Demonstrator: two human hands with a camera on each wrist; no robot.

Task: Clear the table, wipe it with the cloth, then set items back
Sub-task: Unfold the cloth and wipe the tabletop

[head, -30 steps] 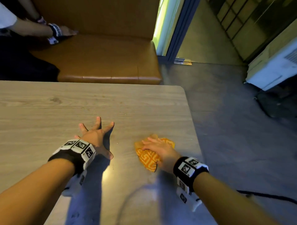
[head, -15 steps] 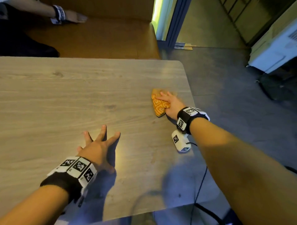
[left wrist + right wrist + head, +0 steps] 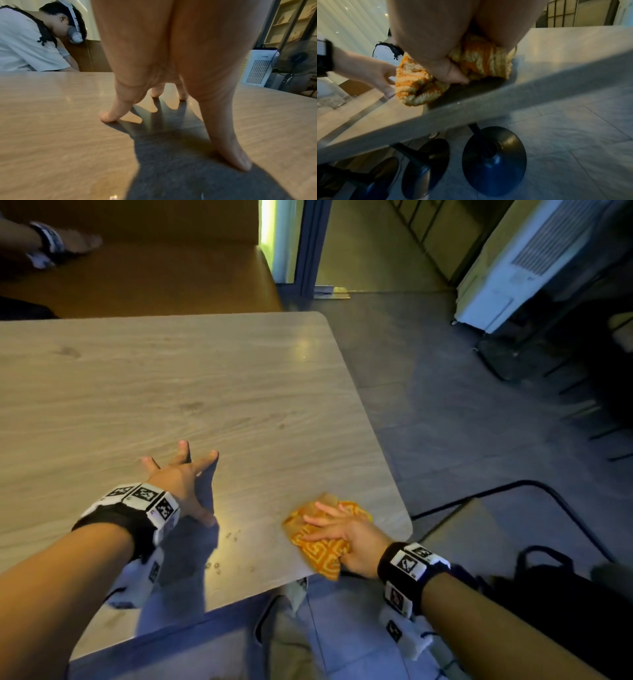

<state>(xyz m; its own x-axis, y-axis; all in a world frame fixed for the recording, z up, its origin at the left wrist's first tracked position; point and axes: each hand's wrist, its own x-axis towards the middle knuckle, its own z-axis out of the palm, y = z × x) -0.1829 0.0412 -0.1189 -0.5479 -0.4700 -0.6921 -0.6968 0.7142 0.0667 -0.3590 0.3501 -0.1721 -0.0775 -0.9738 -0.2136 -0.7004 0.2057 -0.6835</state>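
My right hand (image 3: 339, 529) lies flat on the orange patterned cloth (image 3: 318, 553), fingers straight, pressing it onto the grey wood-grain table (image 3: 171, 388) at its near right corner. In the right wrist view the cloth (image 3: 479, 60) is bunched under my right hand (image 3: 436, 40), the thumb pushed into it, close to the table (image 3: 556, 54) edge. My left hand (image 3: 178, 477) rests splayed on the table, holding nothing. In the left wrist view the left hand (image 3: 168, 86) touches the table (image 3: 51, 135) with its fingertips.
Small droplets or crumbs (image 3: 226, 537) lie between my hands. Beyond the table is a brown bench (image 3: 154, 278) with another person's hand (image 3: 68, 242) on it. A white cooler (image 3: 513, 268) and a black chair frame (image 3: 513, 484) stand right. Pedestal bases (image 3: 494, 159) sit underneath.
My right hand slid the cloth out along the right edge, then pulled it back to the near right corner. The left hand stayed planted on the table.
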